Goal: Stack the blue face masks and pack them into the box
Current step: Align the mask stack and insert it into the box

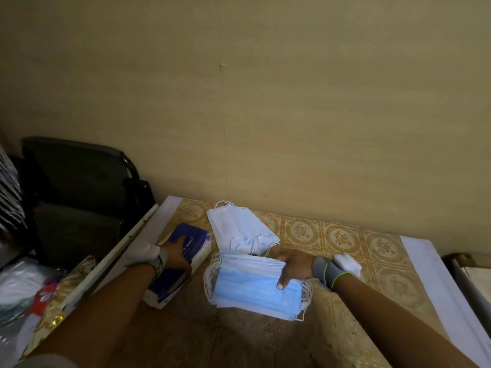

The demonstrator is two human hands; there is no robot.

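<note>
My right hand (293,266) has a pinch on the right end of the near stack of blue masks (255,286): thumb pressed on the top mask, fingers curled over the stack's far edge, so the hand is closed on the stack and, I judge, squaring it before it goes anywhere. The stack lies flat on the table (345,243), in the middle near me, ear loops spilling out at both short ends. My left hand (174,254) lies flat on the purple-and-white mask box (180,264), fingers spread over its top face and not wrapped round it; it seems to be steadying the box rather than gripping it. The box sits just left of the stack, lying on its side. Whether its flap is open I cannot tell, since hand and forearm cover that part. A second, paler pile of masks (240,229) lies just beyond the near stack, skewed and not aligned with it, its loops tangled at the near corner. In my reading it has yet to be merged, so the task is partway. Obstacles: the loose loops could snag on the box mouth, and the far pile crowds the stack's far edge where my fingers sit. Off the table's left edge are a dark chair (79,187) and some plastic-wrapped clutter (24,285), well clear of the work.
</note>
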